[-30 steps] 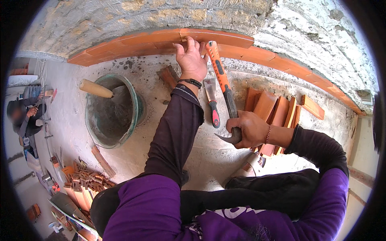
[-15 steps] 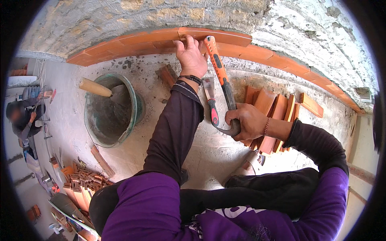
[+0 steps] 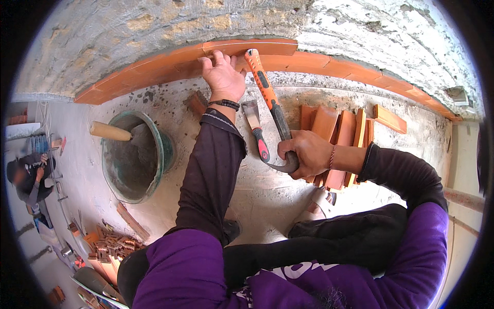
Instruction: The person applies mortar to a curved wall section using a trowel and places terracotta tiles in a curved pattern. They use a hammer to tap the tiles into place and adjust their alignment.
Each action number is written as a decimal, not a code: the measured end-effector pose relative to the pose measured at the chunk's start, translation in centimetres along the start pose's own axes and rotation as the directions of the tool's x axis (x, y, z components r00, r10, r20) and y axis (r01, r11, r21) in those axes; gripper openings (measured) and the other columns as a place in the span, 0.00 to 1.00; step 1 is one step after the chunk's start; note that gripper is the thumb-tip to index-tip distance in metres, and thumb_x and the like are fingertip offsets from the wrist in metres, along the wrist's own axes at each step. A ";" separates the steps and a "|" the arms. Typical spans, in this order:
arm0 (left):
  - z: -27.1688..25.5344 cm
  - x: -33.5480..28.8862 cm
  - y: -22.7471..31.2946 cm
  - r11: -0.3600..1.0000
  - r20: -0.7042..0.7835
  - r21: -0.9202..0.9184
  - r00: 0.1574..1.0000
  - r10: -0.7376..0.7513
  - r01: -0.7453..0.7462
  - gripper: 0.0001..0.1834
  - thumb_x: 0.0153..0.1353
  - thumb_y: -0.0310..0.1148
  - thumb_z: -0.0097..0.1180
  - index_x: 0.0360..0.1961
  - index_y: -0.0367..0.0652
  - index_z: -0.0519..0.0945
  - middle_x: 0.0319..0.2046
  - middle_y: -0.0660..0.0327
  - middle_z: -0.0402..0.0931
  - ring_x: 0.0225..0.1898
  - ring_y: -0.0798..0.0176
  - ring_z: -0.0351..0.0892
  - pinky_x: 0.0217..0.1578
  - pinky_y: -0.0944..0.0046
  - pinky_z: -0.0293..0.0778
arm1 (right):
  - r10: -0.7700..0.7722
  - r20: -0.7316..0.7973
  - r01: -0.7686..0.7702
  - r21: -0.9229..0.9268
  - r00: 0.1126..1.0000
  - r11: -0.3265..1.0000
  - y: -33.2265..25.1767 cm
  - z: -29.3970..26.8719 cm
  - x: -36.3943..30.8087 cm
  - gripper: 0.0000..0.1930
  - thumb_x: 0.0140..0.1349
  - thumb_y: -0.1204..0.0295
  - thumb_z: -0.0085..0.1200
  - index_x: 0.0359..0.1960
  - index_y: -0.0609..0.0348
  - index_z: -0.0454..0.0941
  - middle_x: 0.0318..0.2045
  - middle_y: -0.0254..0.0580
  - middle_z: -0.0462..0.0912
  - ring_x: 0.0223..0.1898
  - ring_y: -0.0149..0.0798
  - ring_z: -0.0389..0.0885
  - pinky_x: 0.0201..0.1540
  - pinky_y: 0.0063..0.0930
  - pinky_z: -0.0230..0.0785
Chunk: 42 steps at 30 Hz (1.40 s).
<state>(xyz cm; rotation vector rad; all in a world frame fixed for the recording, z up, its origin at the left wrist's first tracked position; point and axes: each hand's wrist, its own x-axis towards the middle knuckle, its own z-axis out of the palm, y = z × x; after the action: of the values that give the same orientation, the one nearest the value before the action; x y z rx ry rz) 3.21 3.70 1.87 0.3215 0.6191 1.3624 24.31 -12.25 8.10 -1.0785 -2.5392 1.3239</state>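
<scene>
1. The left hand (image 3: 225,77), just before 12 o'clock, is spread, its thumb apart and its slightly bent fingertips against the upper terracotta tile (image 3: 272,48).
2. The right hand (image 3: 309,154), at 3 o'clock from the centre, is wrapped firmly around the head end of a hammer (image 3: 267,95).
3. The hammer's orange-and-black handle runs from that fist toward 11 o'clock, its butt close by the upper tile; whether they touch I cannot tell. Its curved claw juts out of the grip toward 8 o'clock.
4. The upper tile sits at 12 o'clock, at the foot of the rough wall (image 3: 226,23), above a lower row of tiles (image 3: 293,63).
5. A scraper (image 3: 256,131) with a red-and-black handle lies on the floor (image 3: 247,201), just on the 9 o'clock side of the hammer.
6. At 9 o'clock stands a green bucket (image 3: 165,147) with grey mortar (image 3: 128,167) inside and a wooden handle (image 3: 110,131) leaning over its rim.
7. At 3 o'clock, beyond the right hand, lie stacked loose tiles (image 3: 342,139).
8. Broken pieces (image 3: 116,242) are heaped at 8 o'clock; a co-worker (image 3: 33,175) is far off at 9 o'clock.
</scene>
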 end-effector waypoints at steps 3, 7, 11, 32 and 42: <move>0.8 -0.1 -0.3 0.999 -0.008 -0.043 1.000 0.002 -0.003 0.45 0.62 0.72 0.25 0.75 0.63 0.43 0.77 0.65 0.23 0.77 0.59 0.20 0.69 0.38 0.21 | 0.048 0.054 -0.049 0.009 0.997 0.999 0.3 0.4 -0.9 0.19 0.35 0.69 0.70 0.31 0.53 0.77 0.24 0.44 0.81 0.32 0.52 0.82 0.36 0.44 0.73; 1.2 0.0 -0.3 0.999 -0.058 -0.040 0.998 -0.006 0.004 0.45 0.62 0.72 0.26 0.75 0.63 0.43 0.77 0.64 0.22 0.77 0.59 0.19 0.69 0.38 0.19 | 0.015 0.020 -0.014 -0.011 1.000 1.000 0.8 0.8 -1.9 0.19 0.35 0.69 0.70 0.30 0.53 0.76 0.24 0.42 0.81 0.32 0.51 0.82 0.36 0.44 0.73; 1.6 0.0 -0.3 1.000 -0.082 -0.004 0.997 -0.004 0.004 0.44 0.62 0.71 0.26 0.75 0.62 0.44 0.77 0.63 0.22 0.77 0.58 0.18 0.69 0.38 0.18 | 0.015 -0.016 -0.015 -0.029 1.000 0.999 1.9 0.2 -1.5 0.18 0.35 0.69 0.70 0.30 0.53 0.76 0.25 0.43 0.81 0.34 0.52 0.82 0.37 0.44 0.73; 2.5 0.2 -0.6 1.000 -0.107 0.009 0.994 0.004 -0.003 0.45 0.62 0.73 0.28 0.75 0.67 0.36 0.76 0.67 0.20 0.76 0.62 0.17 0.71 0.42 0.21 | 0.002 -0.040 -0.001 0.025 0.999 1.000 1.5 1.6 -2.8 0.18 0.34 0.68 0.71 0.29 0.54 0.77 0.25 0.44 0.82 0.33 0.53 0.83 0.37 0.45 0.74; 1.8 0.8 -0.6 1.000 -0.102 0.011 0.995 0.003 -0.002 0.46 0.62 0.73 0.29 0.75 0.66 0.38 0.76 0.66 0.19 0.76 0.60 0.14 0.70 0.40 0.19 | 0.055 -0.035 -0.055 0.006 0.998 0.998 2.1 0.8 -2.2 0.18 0.34 0.70 0.71 0.30 0.52 0.77 0.24 0.43 0.82 0.34 0.52 0.81 0.37 0.43 0.73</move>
<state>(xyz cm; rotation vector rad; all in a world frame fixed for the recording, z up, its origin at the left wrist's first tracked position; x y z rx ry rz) 4.84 4.60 2.78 0.2625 0.7118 1.3847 26.78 -13.36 6.56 -1.1680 -2.4970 1.3113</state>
